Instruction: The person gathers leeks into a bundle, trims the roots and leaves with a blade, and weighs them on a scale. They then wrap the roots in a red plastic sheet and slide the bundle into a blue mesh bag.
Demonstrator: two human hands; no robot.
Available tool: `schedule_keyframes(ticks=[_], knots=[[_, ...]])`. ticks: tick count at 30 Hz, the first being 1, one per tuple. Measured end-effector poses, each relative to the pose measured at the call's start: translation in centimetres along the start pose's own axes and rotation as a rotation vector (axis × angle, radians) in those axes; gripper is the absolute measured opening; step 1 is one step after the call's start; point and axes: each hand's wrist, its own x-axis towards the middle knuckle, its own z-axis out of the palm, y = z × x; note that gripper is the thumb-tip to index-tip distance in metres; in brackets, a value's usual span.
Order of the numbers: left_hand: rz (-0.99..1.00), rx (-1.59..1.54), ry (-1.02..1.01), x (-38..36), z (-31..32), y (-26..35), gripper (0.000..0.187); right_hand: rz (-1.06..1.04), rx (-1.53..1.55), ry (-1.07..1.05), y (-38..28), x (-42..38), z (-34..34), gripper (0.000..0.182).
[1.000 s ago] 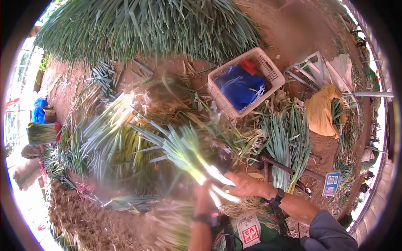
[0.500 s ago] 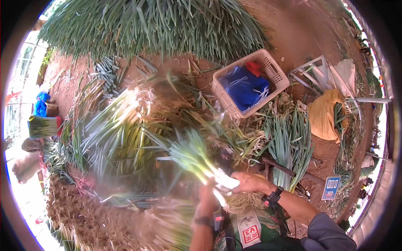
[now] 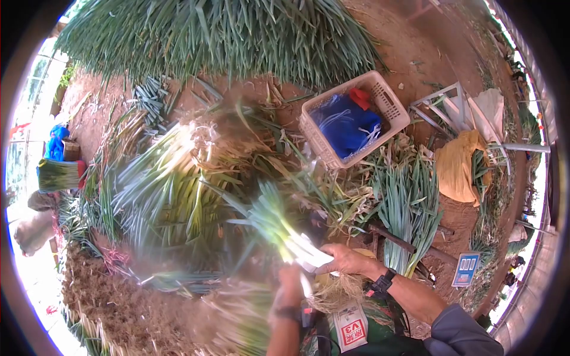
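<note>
On my feed, the small bundle of long green-leaved, white-stemmed onions (image 3: pixel 275 222) is held up in front of the wearer's body, leaves toward the upper left, pale ends toward the lower right. The right hand (image 3: pixel 349 261) grasps the white ends, thumb uppermost. The left hand (image 3: pixel 291 282) is at the lower stems, but blur hides its fingers and I can't make out whether it is clenched round them.

I judge the bundle light, firm and rather slick along the white stems, softer and easily creased in the leaves; I'd take hold of the stems, gently, as they could bruise or snap.

I count one bundle, at least two white stems distinct in it; two hands; one beige perforated plastic crate (image 3: pixel 319 143) with one blue soft item (image 3: pixel 350 127) and one red soft item (image 3: pixel 360 98) inside; one mustard-yellow cloth (image 3: pixel 460 166); one blue-and-white rectangular sign (image 3: pixel 466 269); one great green leafy heap (image 3: pixel 214 41); one looser pale-and-green heap (image 3: pixel 178 178). The heaps' stalks are too many to number.
</note>
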Motion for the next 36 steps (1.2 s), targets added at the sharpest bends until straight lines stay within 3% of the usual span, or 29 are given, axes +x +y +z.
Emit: schedule_keyframes(ticks=[1,3,6,7,9,10,12,16,19,22,25,27,31,34,36], knots=[[-0.127,-0.369,0.037,-1.6,-0.5,4.5,0.041,-0.028,-0.043,0.007,0.4,0.0,-0.1,0.050],[-0.051,-0.453,0.031,-1.5,-0.8,3.6,0.042,-0.083,-0.128,0.022,1.8,0.0,-0.5,0.046],[0.321,0.228,0.003,-2.9,-1.8,8.3,0.043,-0.016,0.046,-0.006,3.9,0.2,0.1,0.046],[0.336,0.201,-0.016,-1.7,-1.4,6.2,0.041,0.006,0.053,-0.024,3.9,0.1,0.1,0.047],[0.079,-0.134,-0.035,-1.4,-1.2,6.6,0.038,0.052,0.068,-0.061,3.6,-0.3,0.5,0.048],[-0.193,-0.438,-0.034,-1.4,-0.9,7.7,0.036,0.022,0.034,-0.092,3.7,-0.1,0.5,0.048],[-0.480,-0.743,-0.039,-1.3,-0.8,8.0,0.033,-0.037,-0.033,-0.153,4.0,0.1,0.8,0.050],[-0.499,-0.806,-0.088,-1.1,-0.9,7.6,0.030,0.068,-0.179,-0.279,5.3,1.1,0.4,0.055],[-0.426,-0.826,-0.110,-1.3,-0.8,7.6,0.027,-0.068,-0.234,-0.265,4.7,0.5,0.4,0.060],[-0.388,-0.825,-0.097,-1.3,-1.0,8.1,0.025,0.107,-0.235,-0.214,3.1,0.4,-0.3,0.064],[-0.419,-0.821,-0.088,-1.2,-0.9,8.8,0.022,-0.011,-0.092,0.092,4.2,1.7,0.1,0.059],[-0.417,-0.796,-0.075,-1.0,-0.8,8.7,0.022,-0.010,-0.056,0.160,4.5,3.4,0.5,0.048],[-0.412,-0.709,-0.036,-0.8,-0.8,9.0,0.024,-0.124,0.069,0.264,6.2,5.7,1.8,0.025],[-0.383,-0.716,-0.055,-0.6,-0.7,8.6,0.027,-0.230,-0.121,0.249,3.6,4.5,1.6,0.016],[-0.372,-0.735,-0.062,-0.5,-0.7,8.3,0.028,-0.196,0.011,0.249,3.1,4.7,1.6,0.020]])
